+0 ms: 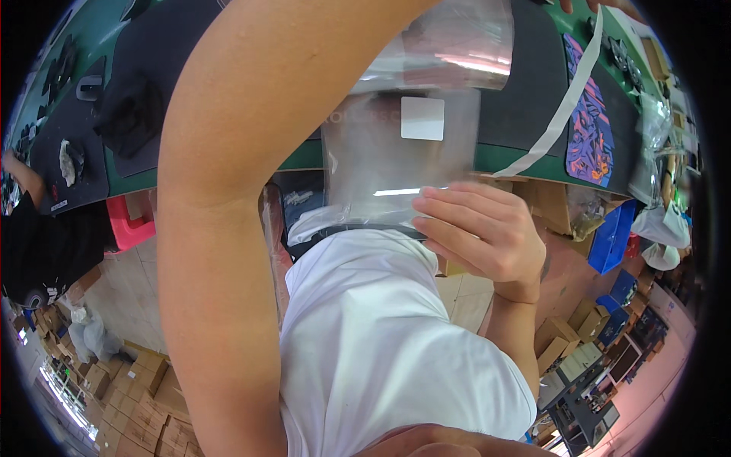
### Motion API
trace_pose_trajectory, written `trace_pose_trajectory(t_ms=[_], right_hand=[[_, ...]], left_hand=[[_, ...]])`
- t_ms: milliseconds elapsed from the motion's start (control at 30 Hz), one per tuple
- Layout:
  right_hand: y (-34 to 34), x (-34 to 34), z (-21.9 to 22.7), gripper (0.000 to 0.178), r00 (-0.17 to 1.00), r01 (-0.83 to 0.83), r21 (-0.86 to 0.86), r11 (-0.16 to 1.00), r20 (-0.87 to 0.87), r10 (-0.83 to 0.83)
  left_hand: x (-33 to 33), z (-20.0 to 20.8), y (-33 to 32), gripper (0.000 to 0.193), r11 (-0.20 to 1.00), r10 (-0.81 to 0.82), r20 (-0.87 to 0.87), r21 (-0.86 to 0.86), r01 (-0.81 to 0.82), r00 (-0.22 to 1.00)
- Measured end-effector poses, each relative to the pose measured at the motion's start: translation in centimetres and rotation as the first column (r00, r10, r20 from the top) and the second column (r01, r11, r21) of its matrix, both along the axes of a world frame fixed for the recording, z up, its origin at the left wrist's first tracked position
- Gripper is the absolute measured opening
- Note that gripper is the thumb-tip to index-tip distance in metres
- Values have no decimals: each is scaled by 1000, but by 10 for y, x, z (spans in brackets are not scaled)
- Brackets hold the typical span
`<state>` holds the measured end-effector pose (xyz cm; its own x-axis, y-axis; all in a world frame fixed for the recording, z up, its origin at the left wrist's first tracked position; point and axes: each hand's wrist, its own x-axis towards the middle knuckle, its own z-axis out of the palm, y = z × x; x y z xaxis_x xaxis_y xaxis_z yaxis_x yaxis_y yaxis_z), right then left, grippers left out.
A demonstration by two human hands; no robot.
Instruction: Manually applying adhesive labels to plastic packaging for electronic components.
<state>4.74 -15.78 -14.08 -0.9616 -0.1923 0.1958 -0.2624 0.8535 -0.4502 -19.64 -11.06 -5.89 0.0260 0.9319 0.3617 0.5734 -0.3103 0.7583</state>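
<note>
My left arm point(221, 190) reaches up and across to the right, its wrist lying beyond the top edge. At the top right, fingers that look like those of my left hand point(609, 6) pinch the end of a long white strip point(560, 114). The strip runs slantwise down to the table's front edge, beside a clear plastic bag point(365, 164). This bag bears a blank white label point(422, 119) and overhangs the edge above my lap. My right hand point(487, 232) is closed on its lower right corner, thumb hidden. More clear plastic bags point(464, 46) lie behind it.
Dark mats point(525, 91) cover much of the green table point(293, 158). A patterned panel point(590, 129) lies on the right. Below stand a cardboard box point(550, 202) and a blue bin point(611, 236). At left are a red stool point(128, 222) and another person's black sleeve point(46, 251).
</note>
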Motion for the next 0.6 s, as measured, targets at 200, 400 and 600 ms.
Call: trace_pose_trajectory(t_ms=[200,400,600], right_hand=[[-4,-12,8,22,968,-19,-167,986,-250,-23],[11,-41,-12,21,893,89,-223,971,-413,-177],[20,-51,-12,20,819,293,-340,893,-393,-419]], left_hand=[[-10,14,18,96,981,-89,-14,-173,86,996],[-15,6,43,96,974,-24,63,-222,37,998],[-18,-4,47,92,982,-133,62,-127,140,989]])
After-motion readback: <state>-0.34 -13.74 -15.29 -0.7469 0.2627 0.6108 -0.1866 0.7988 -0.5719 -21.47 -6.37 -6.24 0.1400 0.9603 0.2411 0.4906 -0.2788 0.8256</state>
